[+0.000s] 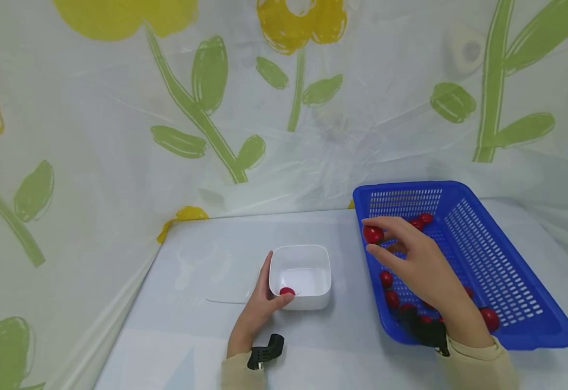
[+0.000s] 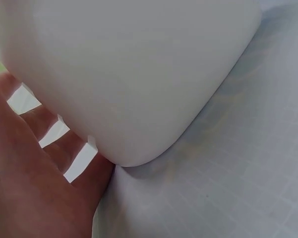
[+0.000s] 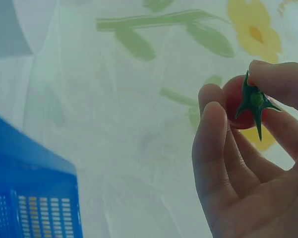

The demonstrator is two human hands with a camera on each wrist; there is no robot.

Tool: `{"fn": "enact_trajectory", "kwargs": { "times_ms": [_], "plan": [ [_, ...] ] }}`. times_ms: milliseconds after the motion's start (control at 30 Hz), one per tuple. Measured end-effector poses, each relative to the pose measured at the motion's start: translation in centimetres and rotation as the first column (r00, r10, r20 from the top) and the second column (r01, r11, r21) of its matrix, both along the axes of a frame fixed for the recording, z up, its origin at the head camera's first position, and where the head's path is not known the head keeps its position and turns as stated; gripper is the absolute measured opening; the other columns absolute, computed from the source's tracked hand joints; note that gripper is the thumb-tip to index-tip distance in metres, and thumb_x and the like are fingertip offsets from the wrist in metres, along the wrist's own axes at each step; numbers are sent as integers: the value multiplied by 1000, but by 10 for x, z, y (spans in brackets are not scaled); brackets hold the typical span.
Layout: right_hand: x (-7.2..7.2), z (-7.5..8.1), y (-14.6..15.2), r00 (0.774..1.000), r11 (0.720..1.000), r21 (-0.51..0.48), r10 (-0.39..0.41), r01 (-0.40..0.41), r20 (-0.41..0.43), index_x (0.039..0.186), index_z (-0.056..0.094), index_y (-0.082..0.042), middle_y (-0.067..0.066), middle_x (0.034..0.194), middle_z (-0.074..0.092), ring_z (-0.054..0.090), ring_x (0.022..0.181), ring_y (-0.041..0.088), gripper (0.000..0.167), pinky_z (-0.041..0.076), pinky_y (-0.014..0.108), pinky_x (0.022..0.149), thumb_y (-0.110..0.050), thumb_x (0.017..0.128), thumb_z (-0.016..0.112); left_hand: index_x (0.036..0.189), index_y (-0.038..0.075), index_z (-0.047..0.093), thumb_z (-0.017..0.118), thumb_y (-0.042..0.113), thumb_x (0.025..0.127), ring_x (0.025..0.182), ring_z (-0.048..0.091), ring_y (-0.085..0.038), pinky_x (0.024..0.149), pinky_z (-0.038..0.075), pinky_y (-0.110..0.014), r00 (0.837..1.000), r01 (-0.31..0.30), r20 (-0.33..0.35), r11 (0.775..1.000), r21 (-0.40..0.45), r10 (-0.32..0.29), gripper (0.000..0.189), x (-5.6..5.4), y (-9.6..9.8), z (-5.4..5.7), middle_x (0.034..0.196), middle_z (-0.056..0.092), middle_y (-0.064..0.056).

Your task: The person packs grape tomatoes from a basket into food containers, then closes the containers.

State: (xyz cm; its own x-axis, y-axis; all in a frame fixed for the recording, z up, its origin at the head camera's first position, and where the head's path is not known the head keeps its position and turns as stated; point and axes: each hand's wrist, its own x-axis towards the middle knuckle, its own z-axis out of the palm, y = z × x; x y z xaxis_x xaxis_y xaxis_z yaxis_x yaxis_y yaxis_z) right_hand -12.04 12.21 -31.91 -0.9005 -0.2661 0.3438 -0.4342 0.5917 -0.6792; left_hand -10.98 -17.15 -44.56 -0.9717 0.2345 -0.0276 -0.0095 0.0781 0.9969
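My left hand [image 1: 256, 313] grips a white square bowl [image 1: 310, 303] on the table, its thumb at the near rim and its fingers along the left wall. In the left wrist view the bowl's smooth wall [image 2: 139, 89] fills the top, with the fingers spread beside it. One red cherry tomato [image 1: 287, 291] lies inside the bowl. Between thumb and fingertips my right hand [image 1: 425, 268] pinches another cherry tomato [image 1: 373, 234], raised over the left side of a blue basket [image 1: 503, 238]. The right wrist view shows this tomato's green calyx [image 3: 256, 100].
Several cherry tomatoes [image 1: 392, 298] lie in the slotted blue basket, partly hidden by the right arm. A thin, pale flat object [image 1: 227, 300] lies left of the bowl. Behind the table hangs a white sheet [image 1: 386, 141] printed with flowers.
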Motion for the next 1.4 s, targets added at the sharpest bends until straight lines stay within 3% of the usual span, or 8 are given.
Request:
{"fn": "enact_trajectory", "kwargs": {
  "times_ms": [300,600,833,1033,1400],
  "plan": [
    [10,-11,-25,999,994,-103,-26,21,-47,122,54,-21,-4,120,48,51,93,8,39,47,17,73,-18,84,62,143,31,6,63,14,80,128,22,-18,104,19,-46,1000,-7,-3,1000,-9,7,87,-1,1,2,144,18,6],
    [23,-26,-53,998,984,-175,-37,28,-50,120,56,-22,-5,118,49,50,97,9,40,50,24,69,-12,82,64,144,26,6,65,13,79,127,23,-23,102,22,-47,1000,-14,15,1000,3,14,88,7,3,-6,144,18,1],
    [21,-38,-72,999,976,-216,22,-28,-31,123,52,-22,-5,116,51,55,92,7,45,50,24,69,-13,81,66,143,26,9,67,13,77,127,24,-20,102,23,-48,999,-50,21,999,-19,50,89,8,3,-4,143,20,4],
    [19,-45,-83,1000,980,-199,14,-13,6,121,54,-22,-7,115,51,53,92,6,46,50,22,68,-13,79,68,143,27,8,66,15,78,126,27,-23,99,28,-48,999,-45,11,998,-35,45,88,5,4,-3,144,18,3],
    [13,-54,-96,1000,982,-187,6,-9,-18,119,56,-19,-8,115,49,51,92,5,42,49,20,65,-10,79,68,140,40,11,67,20,77,122,31,-21,96,33,-48,996,-75,-42,996,-51,73,87,-6,0,-26,142,21,10]
  ]
}}
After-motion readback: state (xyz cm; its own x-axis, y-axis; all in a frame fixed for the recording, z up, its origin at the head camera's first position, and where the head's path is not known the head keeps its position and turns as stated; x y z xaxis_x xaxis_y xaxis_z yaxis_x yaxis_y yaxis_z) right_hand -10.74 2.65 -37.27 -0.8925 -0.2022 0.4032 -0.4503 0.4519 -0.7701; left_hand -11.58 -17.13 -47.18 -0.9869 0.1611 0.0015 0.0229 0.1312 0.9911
